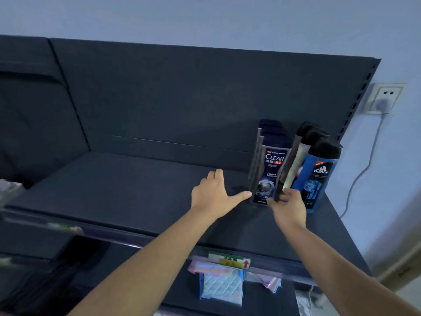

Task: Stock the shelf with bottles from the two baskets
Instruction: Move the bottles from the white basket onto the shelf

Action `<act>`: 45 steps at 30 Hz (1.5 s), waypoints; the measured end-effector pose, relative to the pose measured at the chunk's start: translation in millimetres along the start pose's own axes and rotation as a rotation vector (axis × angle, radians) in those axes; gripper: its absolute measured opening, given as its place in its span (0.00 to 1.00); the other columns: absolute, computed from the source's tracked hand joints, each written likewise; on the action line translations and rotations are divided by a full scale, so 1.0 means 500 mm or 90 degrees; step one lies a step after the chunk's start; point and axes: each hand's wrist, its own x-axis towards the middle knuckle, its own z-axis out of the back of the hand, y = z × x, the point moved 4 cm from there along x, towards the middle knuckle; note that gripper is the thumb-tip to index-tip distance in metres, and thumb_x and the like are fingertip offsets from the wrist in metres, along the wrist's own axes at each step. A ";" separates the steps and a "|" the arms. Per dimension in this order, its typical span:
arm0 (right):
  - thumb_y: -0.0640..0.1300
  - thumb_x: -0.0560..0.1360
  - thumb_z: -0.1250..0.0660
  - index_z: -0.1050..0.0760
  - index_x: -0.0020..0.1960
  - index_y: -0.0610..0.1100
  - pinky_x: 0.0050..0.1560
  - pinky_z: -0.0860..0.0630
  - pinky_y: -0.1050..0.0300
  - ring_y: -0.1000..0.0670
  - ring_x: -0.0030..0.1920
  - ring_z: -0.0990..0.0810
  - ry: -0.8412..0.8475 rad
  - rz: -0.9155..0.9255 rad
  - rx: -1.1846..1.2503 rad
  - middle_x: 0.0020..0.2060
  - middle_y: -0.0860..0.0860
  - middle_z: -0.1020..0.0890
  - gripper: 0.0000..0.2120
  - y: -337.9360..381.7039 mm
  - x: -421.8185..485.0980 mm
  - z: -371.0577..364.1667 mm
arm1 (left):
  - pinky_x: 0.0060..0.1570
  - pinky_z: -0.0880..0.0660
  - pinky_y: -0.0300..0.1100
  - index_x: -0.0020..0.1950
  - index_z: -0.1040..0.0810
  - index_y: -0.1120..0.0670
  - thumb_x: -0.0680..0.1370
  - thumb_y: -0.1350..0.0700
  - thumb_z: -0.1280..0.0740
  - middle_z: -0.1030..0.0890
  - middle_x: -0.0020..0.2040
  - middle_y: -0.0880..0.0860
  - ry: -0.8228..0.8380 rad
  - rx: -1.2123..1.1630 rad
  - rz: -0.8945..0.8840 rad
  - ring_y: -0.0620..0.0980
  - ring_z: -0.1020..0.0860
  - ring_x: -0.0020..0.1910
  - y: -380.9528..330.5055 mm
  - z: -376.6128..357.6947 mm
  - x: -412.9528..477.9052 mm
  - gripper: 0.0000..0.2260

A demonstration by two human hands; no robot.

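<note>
**Both hands at the foot of the bottle rows, far right of the top shelf**

Your left hand (214, 192) lies palm down on the shelf board (127, 192) with its fingers spread. The thumb tip touches the lower left corner of the front CLEAR bottle (270, 176). Your right hand (289, 206) has its fingers curled at the foot of the leaning bottle (293, 165) and pinches its dark base. That bottle is grey-white with a black cap. It tilts to the right in the gap between the two rows.

The CLEAR bottle stands upright at the front of a row of its kind that runs back toward the back panel (182, 92). Just right of the leaning bottle is the blue adidas bottle (319, 179), also at the front of a row of black-capped bottles. These two rows press in on both sides of the gap where your right hand is. The adidas bottle stands near the right end of the board.

The board and back panel are dark. A slotted upright (355, 103) closes off the right edge. On the near lip there is a price label (230, 261) with a red arrow. Pale packets (221, 289) lie on the shelf below. Behind the unit is a pale wall. At the right it carries a socket (385, 96) with a plug in it, and a cable (364, 169) hangs down from the plug.
</note>
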 end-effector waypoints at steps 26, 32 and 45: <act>0.49 0.76 0.34 0.29 0.62 0.47 0.50 0.25 0.51 0.49 0.55 0.24 0.710 0.670 -0.144 0.59 0.52 0.26 0.16 0.475 -1.104 -0.973 | 0.58 0.27 0.52 0.73 0.36 0.57 0.74 0.28 0.44 0.29 0.69 0.57 -0.064 0.254 0.818 0.58 0.28 0.65 1.130 0.562 -1.077 0.39; 0.47 0.75 0.32 0.28 0.56 0.46 0.49 0.28 0.56 0.51 0.50 0.26 0.965 0.701 -0.151 0.53 0.52 0.25 0.11 0.459 -1.294 -1.131 | 0.57 0.27 0.52 0.68 0.33 0.57 0.76 0.32 0.42 0.28 0.66 0.56 -0.030 0.192 1.012 0.57 0.26 0.63 1.208 0.531 -1.218 0.33; 0.53 0.74 0.30 0.30 0.61 0.40 0.55 0.27 0.53 0.46 0.55 0.24 1.191 0.566 -0.356 0.55 0.46 0.24 0.23 0.274 -1.525 -1.348 | 0.57 0.28 0.50 0.70 0.35 0.57 0.79 0.43 0.37 0.27 0.65 0.58 0.009 -0.057 1.163 0.58 0.25 0.62 1.368 0.323 -1.293 0.25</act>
